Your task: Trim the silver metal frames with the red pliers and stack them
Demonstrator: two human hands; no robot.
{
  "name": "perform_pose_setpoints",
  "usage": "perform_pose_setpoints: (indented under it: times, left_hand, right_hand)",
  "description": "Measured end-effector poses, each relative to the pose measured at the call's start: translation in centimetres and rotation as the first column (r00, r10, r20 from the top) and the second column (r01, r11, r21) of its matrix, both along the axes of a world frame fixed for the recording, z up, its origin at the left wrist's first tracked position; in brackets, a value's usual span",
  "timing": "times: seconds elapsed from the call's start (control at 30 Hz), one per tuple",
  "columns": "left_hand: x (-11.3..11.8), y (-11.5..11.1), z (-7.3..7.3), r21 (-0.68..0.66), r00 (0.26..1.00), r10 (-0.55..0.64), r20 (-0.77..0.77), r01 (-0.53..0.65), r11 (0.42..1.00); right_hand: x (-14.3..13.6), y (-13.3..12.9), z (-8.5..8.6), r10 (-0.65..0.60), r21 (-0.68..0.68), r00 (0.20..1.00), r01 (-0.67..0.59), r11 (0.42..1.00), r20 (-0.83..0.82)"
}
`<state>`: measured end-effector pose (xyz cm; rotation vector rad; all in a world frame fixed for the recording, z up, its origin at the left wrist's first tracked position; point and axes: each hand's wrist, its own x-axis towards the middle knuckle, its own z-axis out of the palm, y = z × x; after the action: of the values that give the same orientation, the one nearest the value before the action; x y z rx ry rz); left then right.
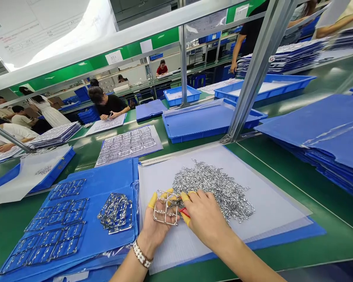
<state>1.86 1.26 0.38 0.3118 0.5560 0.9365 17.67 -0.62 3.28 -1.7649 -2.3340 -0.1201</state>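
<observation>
My left hand, with yellow covers on its fingertips, holds a small square metal frame with crossbars and little parts inside. At the frame's right edge, my right hand is closed on a red-handled tool; the tool's tip is hidden by the fingers. Behind both hands, a heap of small shiny metal pieces lies on a white sheet. To the left, a pile of similar metal frames rests on a blue board.
Rows of frames lie on the blue board's left side. A metal post stands beyond the sheet, beside a blue tray. Blue sheets are stacked at right. Across the bench, a person in black handles small parts.
</observation>
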Motion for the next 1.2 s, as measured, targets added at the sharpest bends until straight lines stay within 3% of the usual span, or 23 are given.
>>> perform_pose_setpoints:
  times: [0.4,0.6,0.87,1.2]
  left_hand:
    - [0.0,-0.1,-0.4,0.017,0.995,0.026,-0.094,-0.025,1.0]
    - [-0.2,0.0,0.3,0.02,1.0,0.008,-0.014,-0.007,1.0]
    - [0.0,0.7,0.3,-0.025,0.997,0.043,0.06,-0.041,0.999]
    - [0.0,0.8,0.2,-0.024,0.997,0.067,-0.03,-0.067,0.997]
  right_hand:
    - [-0.7,0.1,0.7,0.013,-0.038,0.997,-0.01,0.999,0.075]
    - [-0.5,-0.5,0.9,-0.023,0.001,0.998,0.023,1.0,0.053]
    - [-1.1,-1.5,0.3,0.038,0.004,0.999,-0.038,0.999,0.019]
    - [-1.5,-1.4,-0.1,0.063,-0.001,0.994,-0.063,0.998,0.093]
